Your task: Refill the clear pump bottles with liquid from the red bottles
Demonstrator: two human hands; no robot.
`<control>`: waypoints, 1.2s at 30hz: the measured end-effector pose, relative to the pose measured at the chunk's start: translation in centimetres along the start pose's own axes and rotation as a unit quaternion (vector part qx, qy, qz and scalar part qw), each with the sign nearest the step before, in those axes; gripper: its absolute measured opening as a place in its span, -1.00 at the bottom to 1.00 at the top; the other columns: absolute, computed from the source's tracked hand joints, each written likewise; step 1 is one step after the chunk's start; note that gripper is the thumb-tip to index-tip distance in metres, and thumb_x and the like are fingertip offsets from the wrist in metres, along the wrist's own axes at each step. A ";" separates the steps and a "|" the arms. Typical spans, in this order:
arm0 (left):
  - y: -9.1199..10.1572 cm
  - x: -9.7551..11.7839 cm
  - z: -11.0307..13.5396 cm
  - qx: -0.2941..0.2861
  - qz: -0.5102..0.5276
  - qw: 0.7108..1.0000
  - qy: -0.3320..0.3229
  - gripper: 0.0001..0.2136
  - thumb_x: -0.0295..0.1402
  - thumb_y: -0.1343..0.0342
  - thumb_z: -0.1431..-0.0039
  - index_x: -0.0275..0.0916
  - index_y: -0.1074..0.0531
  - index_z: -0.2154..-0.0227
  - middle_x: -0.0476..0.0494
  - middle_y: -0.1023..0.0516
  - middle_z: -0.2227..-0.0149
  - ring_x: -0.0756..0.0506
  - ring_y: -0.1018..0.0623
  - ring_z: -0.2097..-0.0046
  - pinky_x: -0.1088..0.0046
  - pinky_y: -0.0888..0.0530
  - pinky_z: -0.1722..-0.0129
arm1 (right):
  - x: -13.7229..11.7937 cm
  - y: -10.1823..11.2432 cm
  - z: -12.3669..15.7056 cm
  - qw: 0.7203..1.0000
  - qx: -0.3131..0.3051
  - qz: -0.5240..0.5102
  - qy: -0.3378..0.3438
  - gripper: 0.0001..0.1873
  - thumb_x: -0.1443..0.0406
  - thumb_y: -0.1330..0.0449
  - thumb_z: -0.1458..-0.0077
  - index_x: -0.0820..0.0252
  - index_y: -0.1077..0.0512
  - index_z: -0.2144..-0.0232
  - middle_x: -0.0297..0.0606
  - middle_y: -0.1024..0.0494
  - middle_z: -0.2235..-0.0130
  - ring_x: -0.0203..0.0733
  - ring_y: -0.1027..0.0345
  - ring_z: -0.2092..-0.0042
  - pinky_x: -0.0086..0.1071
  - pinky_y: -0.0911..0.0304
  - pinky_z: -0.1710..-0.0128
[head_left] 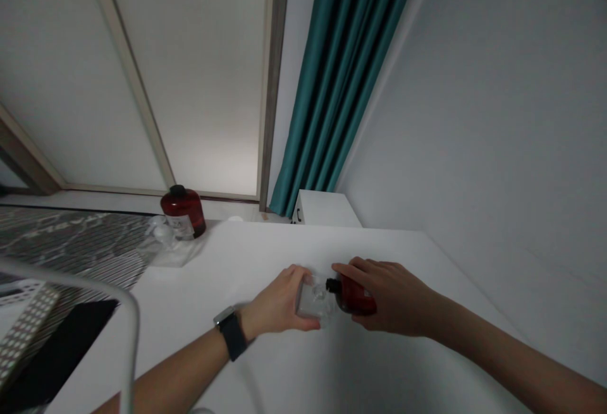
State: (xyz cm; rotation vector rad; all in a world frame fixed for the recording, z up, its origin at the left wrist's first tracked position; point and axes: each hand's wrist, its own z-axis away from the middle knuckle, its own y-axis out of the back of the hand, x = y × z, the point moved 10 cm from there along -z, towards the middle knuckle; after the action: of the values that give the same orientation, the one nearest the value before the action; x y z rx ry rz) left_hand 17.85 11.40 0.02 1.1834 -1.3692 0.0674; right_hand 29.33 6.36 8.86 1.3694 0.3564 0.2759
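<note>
Middle of the white worktop point(265, 256), head view, the only view: 2 hands, both the person's own. Left hand point(277, 300), 1 black watch point(231, 333) on its wrist, closed narrow around 1 clear plastic piece point(313, 303), shape unclear; fingers and thumb wrap its left end. Right hand point(396, 297) closed around the body of 1 dark red bottle point(356, 295), which lies roughly level, black neck point(333, 286) pointing left at the clear piece. Neck and piece are touching or just apart; cannot tell which. Both hands sit close together, fingertips almost meeting. 2nd dark red bottle point(183, 213) stands upright at the worktop's far left corner, black cap, 1 white label. 1 bundle of clear wrap point(171, 246) lies just in front of it. Past the far edge: 1 white cabinet point(325, 208), 1 teal curtain point(334, 85). Off the left edge: 1 patterned dark fabric point(71, 243), 1 flat black item point(57, 357), 1 white curved frame point(128, 325) in the near foreground. Right edge of the worktop meets a white wall point(474, 117).
</note>
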 end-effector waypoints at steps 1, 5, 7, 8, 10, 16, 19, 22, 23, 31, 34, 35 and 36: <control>0.0 0.0 0.0 -0.001 -0.001 1.000 0.000 -0.37 -0.24 -0.49 0.29 -0.19 -0.29 0.14 -0.18 -0.42 0.11 -0.28 -0.47 0.09 0.15 -0.44 0.07 | 0.0 0.0 0.0 1.000 -0.002 0.000 -0.001 -0.22 0.21 -0.29 0.06 0.04 -0.20 -0.23 -0.12 -0.47 -0.03 0.05 -0.44 0.06 -0.14 -0.29 0.11; 0.0 0.1 -0.1 -0.006 -0.003 1.000 0.004 -0.37 -0.24 -0.49 0.30 -0.20 -0.29 0.15 -0.19 -0.42 0.11 -0.28 -0.47 0.09 0.16 -0.44 0.07 | -0.1 0.0 0.0 1.000 -0.003 -0.001 -0.001 -0.22 0.20 -0.28 0.05 0.06 -0.19 -0.23 -0.10 -0.46 -0.04 0.06 -0.44 0.06 -0.12 -0.29 0.10; -0.1 0.0 -0.1 -0.008 -0.004 1.000 0.009 -0.37 -0.24 -0.49 0.30 -0.22 -0.30 0.15 -0.20 -0.42 0.11 -0.29 -0.47 0.08 0.16 -0.44 0.08 | -0.1 0.0 0.0 1.000 -0.003 0.001 -0.003 -0.23 0.21 -0.28 0.05 0.06 -0.19 -0.23 -0.10 -0.46 -0.04 0.07 -0.44 0.06 -0.11 -0.29 0.10; -0.1 0.0 -0.1 -0.009 -0.005 1.000 0.012 -0.37 -0.24 -0.49 0.30 -0.22 -0.30 0.15 -0.21 -0.42 0.11 -0.29 -0.47 0.08 0.16 -0.44 0.08 | 0.0 0.0 0.0 1.000 -0.004 0.002 -0.003 -0.23 0.21 -0.28 0.05 0.05 -0.19 -0.23 -0.11 -0.46 -0.04 0.07 -0.44 0.06 -0.10 -0.29 0.11; -0.1 0.0 -0.1 -0.010 -0.005 1.000 0.013 -0.37 -0.24 -0.49 0.29 -0.22 -0.30 0.15 -0.21 -0.42 0.12 -0.30 -0.47 0.08 0.16 -0.44 0.08 | 0.0 -0.1 0.0 1.000 -0.003 0.003 -0.004 -0.23 0.20 -0.28 0.06 0.05 -0.20 -0.23 -0.11 -0.46 -0.04 0.07 -0.44 0.06 -0.10 -0.29 0.11; 0.0 0.0 -0.1 -0.004 -0.004 1.000 0.011 -0.37 -0.21 -0.48 0.30 -0.20 -0.30 0.15 -0.19 -0.42 0.11 -0.29 -0.47 0.07 0.16 -0.44 0.07 | 0.0 -0.1 0.0 1.000 0.001 0.000 0.002 -0.22 0.21 -0.28 0.06 0.03 -0.19 -0.23 -0.10 -0.46 -0.05 0.05 -0.43 0.06 -0.13 -0.28 0.10; 0.0 0.1 -0.1 -0.011 -0.007 1.000 0.014 -0.37 -0.23 -0.49 0.29 -0.21 -0.29 0.15 -0.21 -0.42 0.10 -0.30 -0.47 0.07 0.15 -0.44 0.07 | 0.0 -0.1 0.0 1.000 0.000 0.002 0.003 -0.21 0.21 -0.28 0.06 0.03 -0.19 -0.24 -0.10 -0.45 -0.05 0.05 -0.44 0.05 -0.12 -0.28 0.10; 0.0 0.2 0.0 -0.009 -0.007 1.000 0.011 -0.37 -0.25 -0.49 0.28 -0.22 -0.29 0.14 -0.22 -0.42 0.10 -0.30 -0.47 0.06 0.15 -0.44 0.07 | 0.0 -0.1 0.0 1.000 -0.001 0.004 0.002 -0.21 0.21 -0.29 0.06 0.05 -0.19 -0.24 -0.11 -0.46 -0.04 0.05 -0.43 0.05 -0.11 -0.29 0.10; 0.1 0.2 0.0 -0.006 -0.005 1.000 0.009 -0.37 -0.24 -0.49 0.28 -0.22 -0.29 0.15 -0.22 -0.42 0.10 -0.30 -0.47 0.06 0.15 -0.44 0.07 | 0.0 -0.1 0.0 1.000 -0.001 0.004 0.001 -0.21 0.20 -0.29 0.06 0.04 -0.19 -0.23 -0.12 -0.46 -0.04 0.05 -0.43 0.05 -0.11 -0.29 0.10; 0.0 0.1 -0.1 -0.016 -0.006 1.000 0.016 -0.37 -0.24 -0.49 0.29 -0.24 -0.30 0.14 -0.24 -0.42 0.10 -0.32 -0.47 0.06 0.14 -0.44 0.07 | -0.1 0.0 0.0 1.000 -0.004 0.008 -0.002 -0.23 0.22 -0.28 0.05 0.06 -0.19 -0.23 -0.12 -0.45 -0.04 0.06 -0.44 0.06 -0.10 -0.30 0.10; -0.1 0.2 -0.1 -0.021 -0.009 1.000 0.017 -0.36 -0.25 -0.50 0.29 -0.25 -0.30 0.14 -0.26 -0.41 0.09 -0.33 -0.46 0.05 0.12 -0.45 0.06 | 0.0 0.1 0.0 1.000 0.002 0.007 0.000 -0.23 0.22 -0.28 0.05 0.06 -0.19 -0.23 -0.12 -0.45 -0.04 0.06 -0.44 0.06 -0.09 -0.30 0.10; -0.1 0.2 -0.1 -0.019 -0.008 1.000 0.015 -0.35 -0.25 -0.50 0.29 -0.25 -0.29 0.13 -0.25 -0.41 0.09 -0.32 -0.46 0.05 0.12 -0.45 0.06 | 0.0 0.1 -0.1 1.000 0.002 0.006 0.000 -0.23 0.22 -0.28 0.05 0.06 -0.19 -0.23 -0.12 -0.45 -0.04 0.05 -0.44 0.06 -0.10 -0.30 0.11; -0.1 0.2 0.0 -0.016 -0.006 1.000 0.012 -0.35 -0.25 -0.50 0.30 -0.24 -0.29 0.13 -0.24 -0.42 0.09 -0.32 -0.46 0.05 0.12 -0.45 0.06 | 0.0 0.1 -0.1 1.000 0.001 0.007 -0.001 -0.22 0.22 -0.28 0.05 0.06 -0.19 -0.23 -0.13 -0.45 -0.04 0.05 -0.44 0.06 -0.10 -0.30 0.11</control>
State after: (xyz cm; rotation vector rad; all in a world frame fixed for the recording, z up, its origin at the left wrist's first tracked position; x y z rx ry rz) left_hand 17.97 11.30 0.11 1.1595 -1.3370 0.0510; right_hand 29.34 6.45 8.90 1.3740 0.3446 0.2853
